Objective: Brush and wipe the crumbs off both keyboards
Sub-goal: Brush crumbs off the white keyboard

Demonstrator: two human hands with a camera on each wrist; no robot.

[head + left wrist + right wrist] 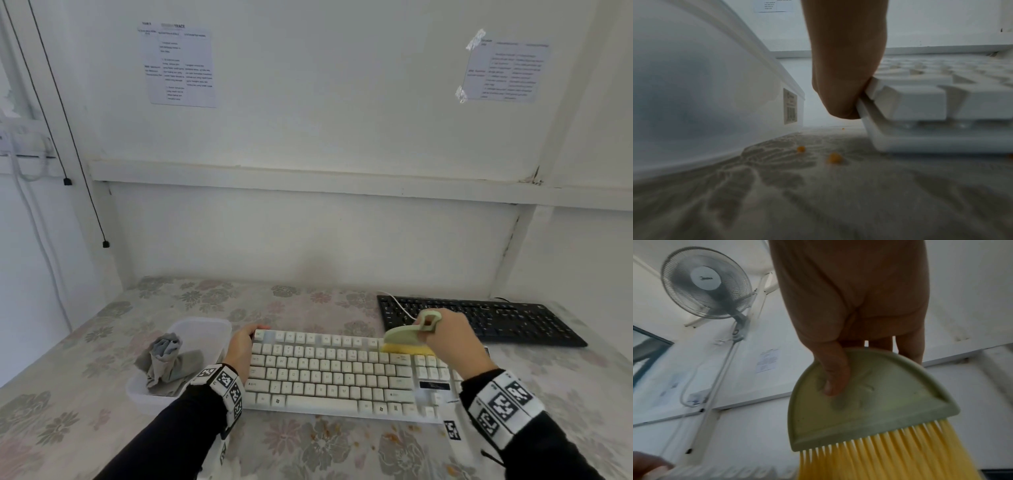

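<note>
Head view: right hand [448, 337] grips the brush [406, 337], bristles on the white keyboard's [335, 373] top-right rows; black keyboard [479, 320] waits behind. Sweep row by row toward one edge. Left wrist view: left hand [844, 65] clasps the keyboard's left end; crumbs [834, 158] dot the surface [859, 203]. Right wrist view: fingers [835, 369] clenched on the brush back; keep bristles angled.

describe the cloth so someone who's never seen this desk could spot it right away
On the flowered table, look just left of the white keyboard, past the left hand that holds its edge. There stands a clear tub, and the cloth is the crumpled grey bundle inside it, the only soft grey thing in view.
</note>
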